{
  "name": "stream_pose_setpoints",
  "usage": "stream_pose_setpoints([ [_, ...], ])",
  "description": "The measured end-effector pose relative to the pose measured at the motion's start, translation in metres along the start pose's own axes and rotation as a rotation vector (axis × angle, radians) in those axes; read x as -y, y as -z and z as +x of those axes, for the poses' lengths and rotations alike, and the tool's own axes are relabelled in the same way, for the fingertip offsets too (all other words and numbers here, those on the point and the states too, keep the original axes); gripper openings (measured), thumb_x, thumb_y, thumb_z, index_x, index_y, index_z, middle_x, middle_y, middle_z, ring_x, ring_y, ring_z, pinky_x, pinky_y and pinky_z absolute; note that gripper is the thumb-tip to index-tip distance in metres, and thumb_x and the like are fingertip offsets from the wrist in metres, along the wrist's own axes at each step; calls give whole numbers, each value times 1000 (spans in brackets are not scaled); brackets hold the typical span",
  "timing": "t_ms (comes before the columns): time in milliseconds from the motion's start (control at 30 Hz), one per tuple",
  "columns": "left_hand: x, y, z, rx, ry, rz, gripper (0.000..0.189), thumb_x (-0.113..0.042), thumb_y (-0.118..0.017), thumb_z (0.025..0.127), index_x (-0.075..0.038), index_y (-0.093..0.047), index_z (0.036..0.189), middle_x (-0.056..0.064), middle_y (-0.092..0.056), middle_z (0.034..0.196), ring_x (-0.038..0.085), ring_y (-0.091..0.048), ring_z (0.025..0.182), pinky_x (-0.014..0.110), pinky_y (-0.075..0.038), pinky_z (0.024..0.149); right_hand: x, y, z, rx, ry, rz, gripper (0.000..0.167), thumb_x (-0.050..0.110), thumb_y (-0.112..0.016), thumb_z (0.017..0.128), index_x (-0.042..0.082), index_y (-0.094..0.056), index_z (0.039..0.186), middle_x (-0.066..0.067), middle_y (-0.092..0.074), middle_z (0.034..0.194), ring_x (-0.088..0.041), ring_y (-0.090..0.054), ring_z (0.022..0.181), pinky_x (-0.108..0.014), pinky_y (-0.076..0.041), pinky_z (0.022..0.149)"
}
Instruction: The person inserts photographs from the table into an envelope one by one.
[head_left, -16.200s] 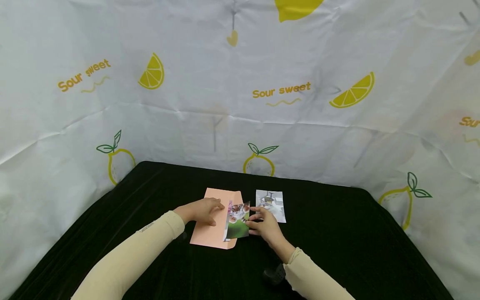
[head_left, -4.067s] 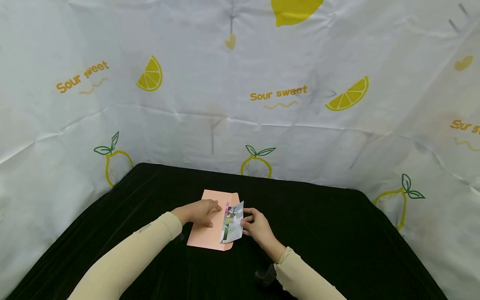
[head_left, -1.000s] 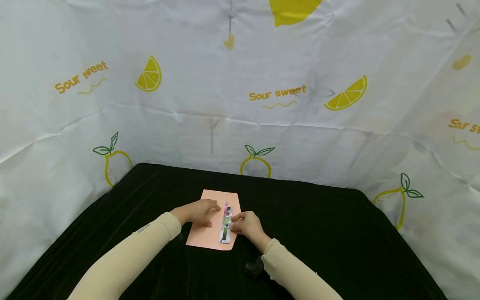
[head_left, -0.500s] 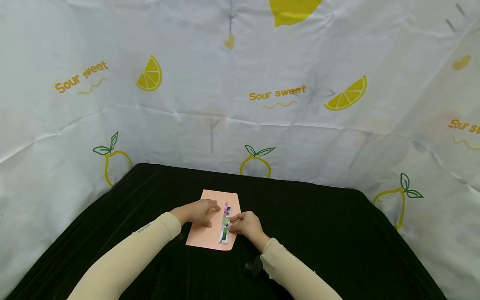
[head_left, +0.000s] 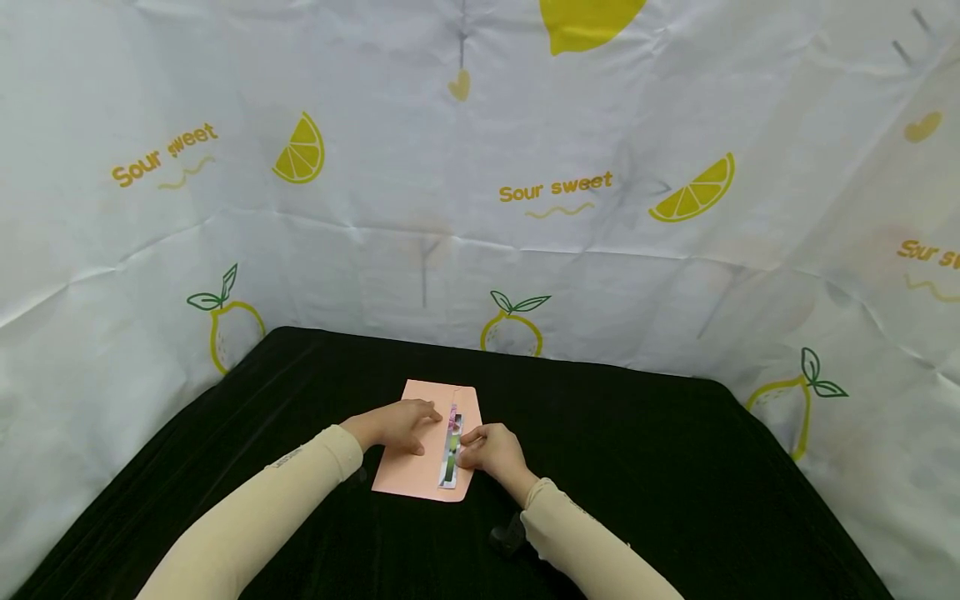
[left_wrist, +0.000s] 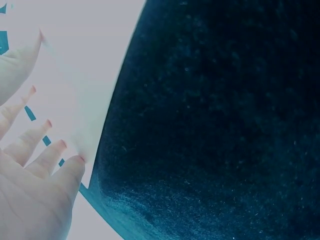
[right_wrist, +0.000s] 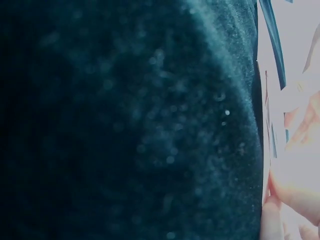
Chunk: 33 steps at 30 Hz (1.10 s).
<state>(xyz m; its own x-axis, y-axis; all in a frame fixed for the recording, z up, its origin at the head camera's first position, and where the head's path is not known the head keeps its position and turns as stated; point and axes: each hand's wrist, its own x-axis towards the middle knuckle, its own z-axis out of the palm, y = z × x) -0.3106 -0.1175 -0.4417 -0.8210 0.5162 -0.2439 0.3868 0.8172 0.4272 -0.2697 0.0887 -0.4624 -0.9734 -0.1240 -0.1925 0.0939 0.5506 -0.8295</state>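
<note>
A pink envelope (head_left: 408,477) lies on the black cloth, its flap side to the right. Several printed photos (head_left: 449,467) show only as a narrow strip of pink, green and grey at its opening; the rest is hidden inside. My left hand (head_left: 395,425) rests on the envelope with fingers spread; the left wrist view shows those fingertips on the pale, washed-out paper (left_wrist: 95,60). At the opening, my right hand (head_left: 495,452) pinches the photos' outer edge between thumb and fingers. Its fingers (right_wrist: 295,195) appear overexposed at the right wrist view's edge.
Black cloth (head_left: 637,483) covers the table around the envelope. A white curtain (head_left: 420,167) printed with lemons hangs behind and at both sides. A small dark device (head_left: 507,537) sits at the right wrist.
Since 16 seconds ago, the grey photo has left the cloth at the right and entered the envelope. Since 4 seconds ago, my right hand has slid it leftward until a strip shows. My left hand stays put.
</note>
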Motion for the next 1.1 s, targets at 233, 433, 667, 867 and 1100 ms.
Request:
stream_pose_setpoints([
  [233,1,0,0,2,7,10,55,-20,-77,83,-13,-57,134,11,-39,153,30,-32,143,46,-29,117,1,-1,1,-2,9,-38,19,5,-82,73,8,-71,89,0,-67,71,-9,-61,63,-23,-54,58],
  [433,1,0,-1,-6,4,10,55,-20,-77,83,-13,-57,134,12,-39,153,30,-32,143,45,-30,117,4,-1,1,-22,-4,-77,20,6,-83,72,9,-70,87,0,-65,69,-10,-60,62,-24,-54,57],
  [667,4,-1,2,-4,15,11,54,-21,-76,84,-15,-57,134,10,-38,153,29,-32,144,44,-29,117,4,-1,0,-18,-13,-25,22,5,-83,72,7,-70,90,-2,-66,71,-10,-62,62,-25,-56,59],
  [867,3,-2,1,-2,8,-12,54,-21,-77,83,-14,-58,133,11,-39,153,31,-33,143,46,-29,117,3,7,-3,55,-24,201,29,-1,-77,77,-4,-68,105,-10,-72,85,-14,-69,72,-33,-61,69],
  [1100,2,-3,2,-2,16,12,54,-23,-76,84,-16,-57,135,10,-38,153,29,-33,143,45,-30,117,4,32,-7,83,47,283,34,8,-70,87,-3,-63,118,-13,-73,97,-21,-71,85,-39,-60,76],
])
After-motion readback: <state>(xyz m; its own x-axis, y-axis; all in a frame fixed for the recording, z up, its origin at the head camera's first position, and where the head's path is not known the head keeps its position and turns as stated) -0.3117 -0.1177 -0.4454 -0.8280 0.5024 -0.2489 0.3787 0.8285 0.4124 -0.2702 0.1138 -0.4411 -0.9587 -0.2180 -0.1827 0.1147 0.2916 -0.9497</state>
